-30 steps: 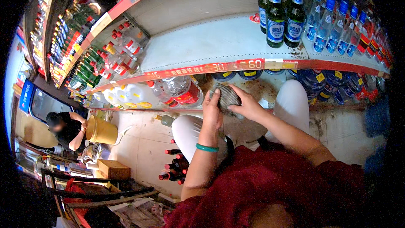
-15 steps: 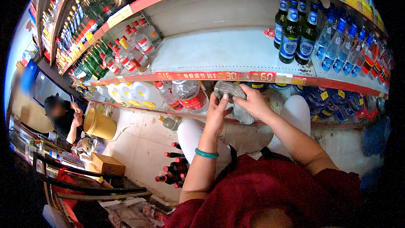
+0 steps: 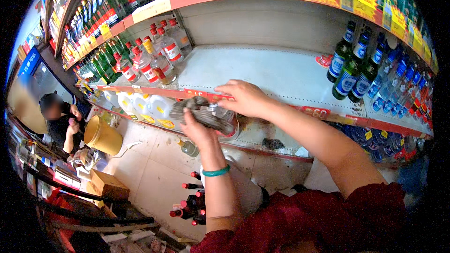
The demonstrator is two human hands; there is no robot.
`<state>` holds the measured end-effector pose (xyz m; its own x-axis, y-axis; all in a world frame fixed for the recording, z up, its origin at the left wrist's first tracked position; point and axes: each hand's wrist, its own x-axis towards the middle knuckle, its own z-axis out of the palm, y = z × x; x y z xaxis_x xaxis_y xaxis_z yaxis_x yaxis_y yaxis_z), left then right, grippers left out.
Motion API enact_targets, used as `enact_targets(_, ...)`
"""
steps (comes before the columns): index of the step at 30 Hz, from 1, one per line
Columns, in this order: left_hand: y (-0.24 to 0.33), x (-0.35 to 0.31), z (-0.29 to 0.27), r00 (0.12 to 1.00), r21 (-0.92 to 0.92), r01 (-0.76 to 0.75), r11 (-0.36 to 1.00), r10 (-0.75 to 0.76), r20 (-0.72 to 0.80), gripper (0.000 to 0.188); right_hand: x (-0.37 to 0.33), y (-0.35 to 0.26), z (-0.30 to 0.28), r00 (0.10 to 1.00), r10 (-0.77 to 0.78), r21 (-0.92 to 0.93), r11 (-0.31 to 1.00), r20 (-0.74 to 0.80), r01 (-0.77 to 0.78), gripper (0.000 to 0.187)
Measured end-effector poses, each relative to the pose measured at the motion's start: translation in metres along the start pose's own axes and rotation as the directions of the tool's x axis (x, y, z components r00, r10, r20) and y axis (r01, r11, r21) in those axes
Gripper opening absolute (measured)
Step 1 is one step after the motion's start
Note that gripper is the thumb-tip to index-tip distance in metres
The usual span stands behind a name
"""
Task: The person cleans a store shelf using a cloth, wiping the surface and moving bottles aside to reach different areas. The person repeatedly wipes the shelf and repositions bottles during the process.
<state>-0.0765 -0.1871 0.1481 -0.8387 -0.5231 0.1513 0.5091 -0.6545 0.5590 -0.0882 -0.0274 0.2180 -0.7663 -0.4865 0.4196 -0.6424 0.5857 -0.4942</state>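
A grey ribbed cloth (image 3: 213, 120), bunched up, is in my left hand (image 3: 198, 132), whose fingers are wrapped round it. It hangs before the red-edged shelf front and partly covers a clear jug (image 3: 233, 133) on the lower shelf. My right hand (image 3: 247, 98) is off the cloth, just right of it by the shelf edge, with fingers apart and nothing seen in them. Behind my hands lies the pale upper shelf board (image 3: 262, 70). Clear bottles with red labels (image 3: 150, 68) stand left on it, and green beer bottles (image 3: 348, 72) stand right.
White jugs (image 3: 140, 104) line the lower shelf. Dark bottles with red caps (image 3: 191, 201) and a clear bottle (image 3: 188, 148) stand on the floor. A person (image 3: 58, 117) is at the left beside a yellow bucket (image 3: 103, 136); a cardboard box (image 3: 108, 185) lies nearer.
My right hand has let go of the cloth and opened. My left hand has carried the cloth leftward, in front of the jug. The view has shifted, with the shelf now lower in it.
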Motion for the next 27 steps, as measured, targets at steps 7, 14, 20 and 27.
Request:
enact_targets(7, 0.015, 0.076, -0.017, 0.864, 0.2, -0.258, 0.945, 0.318, -0.391, 0.032, 0.163, 0.022, 0.05, 0.998, -0.045, 0.014, 0.999, -0.048, 0.046, 0.034)
enact_targets(14, 0.011, 0.113, -0.024, 0.817, 0.285, -0.297, 0.911, 0.397, -0.418, 0.033, 0.318, 0.03, 0.115, 0.994, 0.071, 0.124, 0.99, -0.083, -0.06, 0.053)
enact_targets(20, 0.013, 0.135, -0.025, 0.813, 0.261, -0.313, 0.913, 0.4, -0.424, 0.032, 0.372, 0.031, 0.152, 0.987, 0.115, 0.172, 0.981, -0.115, -0.094, 0.052)
enact_targets(27, 0.009, 0.142, -0.028, 0.798, 0.281, -0.324, 0.903, 0.42, -0.433, 0.03, 0.36, 0.049, 0.132, 0.975, 0.087, 0.197, 0.979, -0.206, -0.045, 0.042)
